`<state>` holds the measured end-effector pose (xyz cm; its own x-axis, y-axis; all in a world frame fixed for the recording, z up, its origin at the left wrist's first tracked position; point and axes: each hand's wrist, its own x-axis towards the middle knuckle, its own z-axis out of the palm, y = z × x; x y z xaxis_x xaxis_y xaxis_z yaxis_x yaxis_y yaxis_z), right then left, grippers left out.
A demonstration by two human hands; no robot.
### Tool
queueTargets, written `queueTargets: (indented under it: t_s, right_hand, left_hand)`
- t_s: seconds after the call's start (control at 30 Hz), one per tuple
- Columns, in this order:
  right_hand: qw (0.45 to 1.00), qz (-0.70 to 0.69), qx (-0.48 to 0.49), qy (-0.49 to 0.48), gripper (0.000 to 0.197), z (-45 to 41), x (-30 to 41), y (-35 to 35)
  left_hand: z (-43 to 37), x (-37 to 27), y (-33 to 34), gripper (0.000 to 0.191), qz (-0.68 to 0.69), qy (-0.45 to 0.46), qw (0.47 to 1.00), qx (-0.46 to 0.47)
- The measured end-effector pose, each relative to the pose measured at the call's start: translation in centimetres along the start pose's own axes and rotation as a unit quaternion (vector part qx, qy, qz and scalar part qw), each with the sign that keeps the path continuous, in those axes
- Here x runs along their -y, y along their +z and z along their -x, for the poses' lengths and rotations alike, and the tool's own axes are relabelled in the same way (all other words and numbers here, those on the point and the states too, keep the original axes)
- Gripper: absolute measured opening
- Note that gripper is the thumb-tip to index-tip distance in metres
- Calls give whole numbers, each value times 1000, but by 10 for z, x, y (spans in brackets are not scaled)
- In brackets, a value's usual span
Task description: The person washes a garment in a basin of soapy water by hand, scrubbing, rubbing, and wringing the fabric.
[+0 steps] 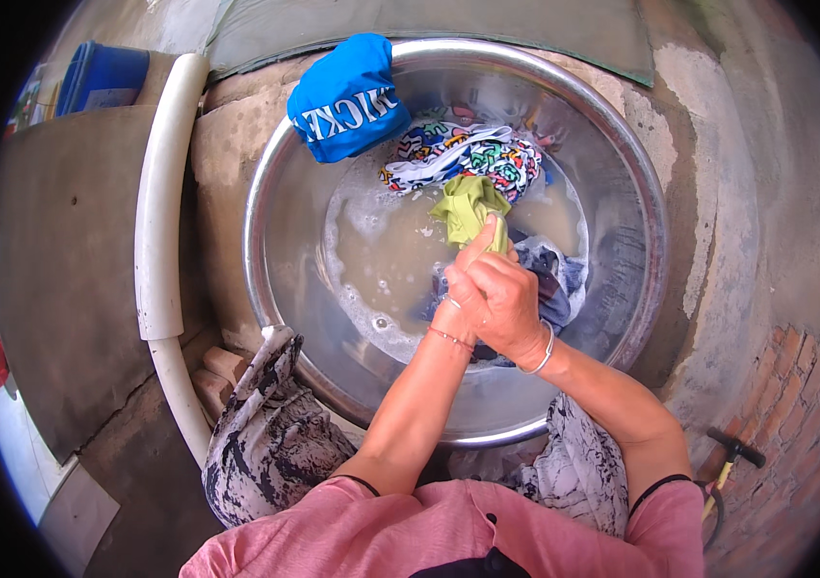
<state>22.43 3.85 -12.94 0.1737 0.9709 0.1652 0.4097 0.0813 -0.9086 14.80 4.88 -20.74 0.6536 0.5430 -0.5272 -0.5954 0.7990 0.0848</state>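
Over a large metal basin (276,238) of cloudy, sudsy water, my left hand (469,289) and my right hand (507,292) are pressed together. Both close around a bunched yellow-green cloth (469,209); how the fingers share it is partly hidden. Just beyond it lies a wet garment with a multicoloured pattern (482,155). Dark blue fabric (550,282) sits in the water to the right, partly under my hands. A bright blue cloth item with white lettering (352,97) hangs over the basin's far left rim.
A white plastic pipe (168,195) runs along the left, with bricks (225,365) beside it. A blue bucket (108,76) stands at the far left. At lower right, a hand pump (731,455) is near a brick surface (792,404).
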Motion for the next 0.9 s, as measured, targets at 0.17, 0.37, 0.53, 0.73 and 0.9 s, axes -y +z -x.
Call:
queueTargets:
  t_s: [0.17, 0.37, 0.53, 0.73, 0.9]
  right_hand:
    - [969, 87, -23, 229, 32, -32, -66, -24]
    - [998, 59, -1, -2, 32, 1, -19, 5]
    - [977, -25, -46, 209, 40, -32, -78, -22]
    - [821, -389, -95, 407, 34, -12, -97, -41]
    - [758, -485, -117, 420, 27, -12, -84, -40]
  left_hand:
    - [-7, 16, 51, 19, 36, 5, 985, -169]
    - [-1, -6, 18, 31, 1, -39, 984, -175]
    - [0, 7, 38, 28, 28, -4, 994, -102]
    - [-2, -11, 40, 37, 108, 54, 992, -48]
    - [-1, -10, 19, 40, 84, 115, 988, -61]
